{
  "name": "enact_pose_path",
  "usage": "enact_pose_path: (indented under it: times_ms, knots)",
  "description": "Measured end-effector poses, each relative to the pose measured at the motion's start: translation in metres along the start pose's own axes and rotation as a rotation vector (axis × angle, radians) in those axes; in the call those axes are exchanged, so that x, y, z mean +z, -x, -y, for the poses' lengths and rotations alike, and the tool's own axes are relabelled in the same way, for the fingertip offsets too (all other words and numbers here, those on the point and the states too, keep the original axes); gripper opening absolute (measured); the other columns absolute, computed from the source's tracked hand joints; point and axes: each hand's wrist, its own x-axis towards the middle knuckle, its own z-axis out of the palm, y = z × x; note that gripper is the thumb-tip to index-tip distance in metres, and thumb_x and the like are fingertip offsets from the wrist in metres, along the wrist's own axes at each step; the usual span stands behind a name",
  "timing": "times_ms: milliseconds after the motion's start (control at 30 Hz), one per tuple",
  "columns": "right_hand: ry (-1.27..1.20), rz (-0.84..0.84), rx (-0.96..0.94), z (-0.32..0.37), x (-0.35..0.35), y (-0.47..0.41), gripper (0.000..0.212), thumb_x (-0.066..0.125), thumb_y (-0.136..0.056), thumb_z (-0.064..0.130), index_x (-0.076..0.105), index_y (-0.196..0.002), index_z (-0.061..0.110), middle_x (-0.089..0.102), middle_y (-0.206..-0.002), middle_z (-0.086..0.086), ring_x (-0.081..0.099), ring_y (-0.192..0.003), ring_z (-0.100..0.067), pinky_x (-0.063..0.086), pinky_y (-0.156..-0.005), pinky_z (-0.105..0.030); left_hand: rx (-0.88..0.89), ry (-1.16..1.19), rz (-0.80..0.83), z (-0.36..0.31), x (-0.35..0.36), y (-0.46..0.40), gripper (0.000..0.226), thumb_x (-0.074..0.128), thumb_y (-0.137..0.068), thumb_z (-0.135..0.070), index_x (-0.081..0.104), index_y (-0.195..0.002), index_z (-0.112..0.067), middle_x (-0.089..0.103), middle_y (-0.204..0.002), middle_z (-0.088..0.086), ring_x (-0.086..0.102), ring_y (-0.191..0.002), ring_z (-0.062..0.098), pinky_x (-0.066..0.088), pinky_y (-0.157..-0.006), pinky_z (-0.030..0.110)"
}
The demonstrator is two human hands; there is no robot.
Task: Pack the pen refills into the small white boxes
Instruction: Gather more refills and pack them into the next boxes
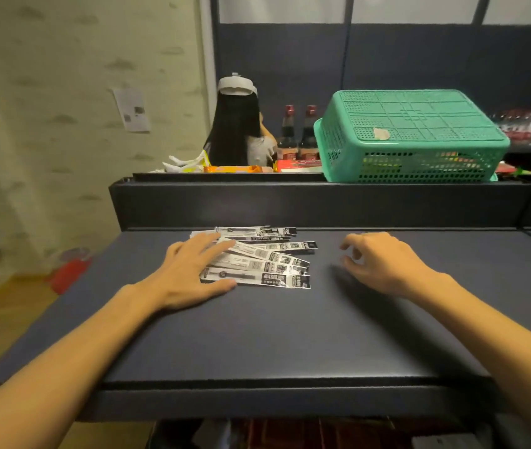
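While the left hand (189,270) lies flat with fingers straight and spread over the left ends of the pen refills (257,260) — a loose fan on the dark table (257,335) — the right hand (384,262) hovers just right of them, fingers loosely curled, holding nothing.

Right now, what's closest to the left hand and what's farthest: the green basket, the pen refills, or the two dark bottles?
1. Pen refills: right under the left hand fingers, on the dark table.
2. Two dark bottles: behind the ledge, straight ahead.
3. Green basket: upside down on the ledge, far right.
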Motion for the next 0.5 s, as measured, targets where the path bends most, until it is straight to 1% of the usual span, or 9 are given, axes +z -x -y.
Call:
enact_pose_path:
  times_ms: [67, 200, 333, 433, 500]
  knots:
    - [0.020, 0.000, 0.025, 0.002, -0.002, 0.007, 0.032, 0.049, -0.095, 0.041, 0.054, -0.123, 0.027, 0.063, -0.118, 0.001, 0.057, -0.110, -0.028, 0.049, -0.086, -0.037, 0.063, 0.049, 0.010, -0.001, 0.001, -0.009, 0.081, 0.029, -0.072, -0.087, 0.014, -0.144, -0.053, 0.013, -0.157, -0.014, 0.005, -0.144, 0.007, -0.001, -0.114, 0.032]
    - [0.053, -0.064, 0.062, 0.000, -0.009, 0.016, 0.028, 0.048, -0.095, 0.037, 0.056, -0.119, 0.025, 0.063, -0.115, 0.001, 0.057, -0.107, -0.027, 0.047, -0.081, -0.034, 0.172, 0.088, 0.022, -0.013, 0.002, -0.027, 0.076, 0.040, -0.076, -0.080, 0.020, -0.143, -0.052, 0.016, -0.156, -0.016, 0.006, -0.143, 0.006, 0.002, -0.116, 0.032]
    - [0.059, -0.081, 0.084, -0.003, -0.010, 0.018, 0.027, 0.049, -0.095, 0.037, 0.056, -0.118, 0.026, 0.062, -0.111, 0.003, 0.057, -0.106, -0.025, 0.045, -0.078, -0.032, 0.256, 0.056, 0.023, -0.029, 0.006, -0.045, 0.078, 0.038, -0.076, -0.081, 0.019, -0.145, -0.050, 0.018, -0.156, -0.016, 0.010, -0.143, 0.006, 0.004, -0.116, 0.032]
    - [0.055, -0.092, 0.085, -0.007, -0.007, 0.017, 0.025, 0.049, -0.094, 0.037, 0.057, -0.116, 0.026, 0.063, -0.109, 0.004, 0.057, -0.104, -0.024, 0.044, -0.075, -0.030, 0.246, 0.079, 0.046, -0.031, 0.008, -0.051, 0.079, 0.038, -0.075, -0.083, 0.021, -0.144, -0.049, 0.028, -0.152, -0.018, 0.023, -0.139, 0.007, 0.018, -0.116, 0.034]
    - [0.055, -0.090, 0.077, -0.011, -0.008, 0.015, 0.025, 0.049, -0.095, 0.037, 0.057, -0.115, 0.026, 0.063, -0.109, 0.004, 0.057, -0.103, -0.024, 0.043, -0.075, -0.030, 0.219, 0.062, 0.031, -0.029, 0.010, -0.050, 0.084, 0.036, -0.072, -0.087, 0.025, -0.144, -0.046, 0.032, -0.148, -0.017, 0.028, -0.134, 0.007, 0.024, -0.114, 0.035]
